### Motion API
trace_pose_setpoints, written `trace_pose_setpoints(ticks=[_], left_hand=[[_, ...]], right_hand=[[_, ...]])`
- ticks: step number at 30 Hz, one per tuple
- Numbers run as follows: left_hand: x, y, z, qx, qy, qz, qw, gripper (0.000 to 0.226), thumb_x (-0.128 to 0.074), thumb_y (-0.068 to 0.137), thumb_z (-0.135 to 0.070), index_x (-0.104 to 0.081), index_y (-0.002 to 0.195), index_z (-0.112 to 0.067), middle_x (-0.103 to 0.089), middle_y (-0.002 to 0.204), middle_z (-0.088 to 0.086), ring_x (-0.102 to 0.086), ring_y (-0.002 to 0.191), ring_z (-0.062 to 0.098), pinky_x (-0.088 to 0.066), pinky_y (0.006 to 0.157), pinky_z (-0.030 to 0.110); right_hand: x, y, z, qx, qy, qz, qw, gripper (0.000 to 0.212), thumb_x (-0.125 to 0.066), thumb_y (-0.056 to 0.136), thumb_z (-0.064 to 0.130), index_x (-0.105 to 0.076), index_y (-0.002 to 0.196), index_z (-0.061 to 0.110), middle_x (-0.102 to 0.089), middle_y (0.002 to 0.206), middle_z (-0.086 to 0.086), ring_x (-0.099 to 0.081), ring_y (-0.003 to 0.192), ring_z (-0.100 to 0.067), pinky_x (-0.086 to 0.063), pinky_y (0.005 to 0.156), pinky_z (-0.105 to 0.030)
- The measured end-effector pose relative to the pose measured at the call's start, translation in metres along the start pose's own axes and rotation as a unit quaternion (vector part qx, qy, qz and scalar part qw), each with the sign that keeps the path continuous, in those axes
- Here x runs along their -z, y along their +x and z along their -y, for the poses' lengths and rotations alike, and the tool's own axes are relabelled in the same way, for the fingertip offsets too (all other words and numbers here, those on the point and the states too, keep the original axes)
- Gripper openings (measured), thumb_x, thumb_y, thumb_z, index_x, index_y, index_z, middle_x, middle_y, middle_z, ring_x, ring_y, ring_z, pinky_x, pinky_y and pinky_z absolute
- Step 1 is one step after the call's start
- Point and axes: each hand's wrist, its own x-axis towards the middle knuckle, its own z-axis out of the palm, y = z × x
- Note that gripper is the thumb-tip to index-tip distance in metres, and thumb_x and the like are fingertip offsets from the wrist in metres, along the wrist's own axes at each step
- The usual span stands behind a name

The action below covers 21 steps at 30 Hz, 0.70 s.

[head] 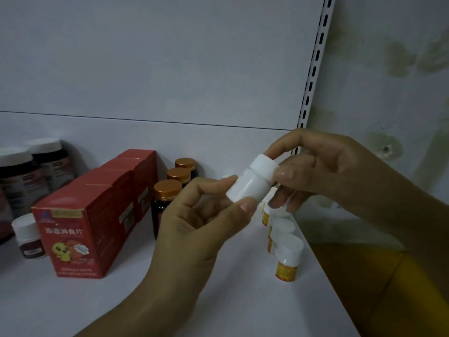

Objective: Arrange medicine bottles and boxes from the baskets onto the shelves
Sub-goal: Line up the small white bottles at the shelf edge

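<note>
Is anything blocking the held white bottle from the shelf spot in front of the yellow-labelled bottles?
Nothing visible. The left hand and right hand hold the white bottle above the row; the shelf before the nearest yellow-labelled bottle is bare.

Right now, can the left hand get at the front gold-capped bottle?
Probably not yet: left hand and right hand both grip the white bottle. The front gold-capped bottle stands just beyond, nothing between.

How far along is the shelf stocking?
Already shelved: a row of red boxes, gold-capped bottles and yellow-labelled white bottles. In hand: the left hand and right hand hold a white bottle, tilted, above the shelf. Left: placing it; the baskets are out of view.
</note>
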Motion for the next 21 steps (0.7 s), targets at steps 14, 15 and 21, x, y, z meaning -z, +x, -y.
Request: trace_pose_setpoints(ticks=[14, 15, 21], left_hand=[[-0.004, -0.008, 0.002, -0.175, 0.208, 0.057, 0.961, 0.029, -0.070, 0.074, -0.031, -0.064, 0.102, -0.028, -0.070, 0.101, -0.016, -0.068, 0.095, 0.007, -0.056, 0.072, 0.020], [-0.005, -0.007, 0.003, -0.144, 0.188, 0.056, 0.970, 0.030, -0.069, 0.073, -0.035, -0.065, 0.102, -0.029, -0.072, 0.099, -0.014, -0.069, 0.093, 0.008, -0.057, 0.072, 0.022], [-0.006, -0.006, 0.000, -0.158, 0.205, 0.062, 0.964, 0.021, -0.071, 0.070, -0.032, -0.069, 0.090, -0.024, -0.073, 0.094, -0.011, -0.070, 0.088, 0.012, -0.058, 0.067, 0.023]], right_hand=[[-0.043, -0.035, -0.012, 0.013, 0.099, -0.266, 0.959, 0.015, -0.066, 0.069, 0.024, -0.058, 0.081, 0.021, -0.071, 0.069, 0.011, -0.070, 0.062, -0.014, -0.053, 0.049, -0.017], [-0.044, -0.036, -0.015, 0.007, 0.108, -0.278, 0.954, 0.013, -0.068, 0.075, 0.015, -0.058, 0.081, 0.022, -0.071, 0.068, 0.013, -0.070, 0.062, -0.015, -0.053, 0.049, -0.017], [-0.050, -0.042, -0.020, 0.033, 0.120, -0.287, 0.950, 0.012, -0.061, 0.073, 0.023, -0.059, 0.084, 0.023, -0.073, 0.076, 0.008, -0.070, 0.064, -0.012, -0.053, 0.051, -0.017]])
